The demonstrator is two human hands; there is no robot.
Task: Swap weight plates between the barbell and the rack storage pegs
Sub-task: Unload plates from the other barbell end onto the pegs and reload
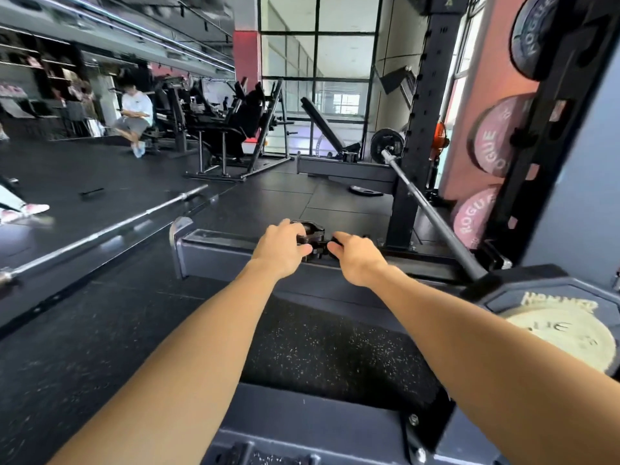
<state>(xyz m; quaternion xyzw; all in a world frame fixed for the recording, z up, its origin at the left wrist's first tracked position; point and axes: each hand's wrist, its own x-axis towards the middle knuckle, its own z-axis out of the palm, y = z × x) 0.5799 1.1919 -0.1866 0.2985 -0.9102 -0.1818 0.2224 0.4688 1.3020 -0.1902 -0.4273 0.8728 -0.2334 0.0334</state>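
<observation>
Both hands were on a black plastic clamp-style barbell collar (310, 239) resting on the dark steel base beam of the rack (235, 250), so the step in hand looked like picking up or opening a collar, the small job either side of a plate change, rather than moving a plate itself. The left hand (281, 250) had its fingers (295, 234) curled over the collar's ring, gripping it from the left. The right hand (355, 260) touched the collar's lever side, thumb and fingers seemingly pinching it, though blur hid the exact hold. The collar lay between the two hands, touching both.

The long steel barbell (426, 209) ran away to the right, a black plate on its far end (387, 146), its near end beside a dark grey plate with a cream centre (550, 317). Pink round bumper plates (493, 142) hung on the storage pegs of the black steel rack upright (426, 105).

The next move probably called for lifting the collar clear, lever open, and carrying it right to the near sleeve.
</observation>
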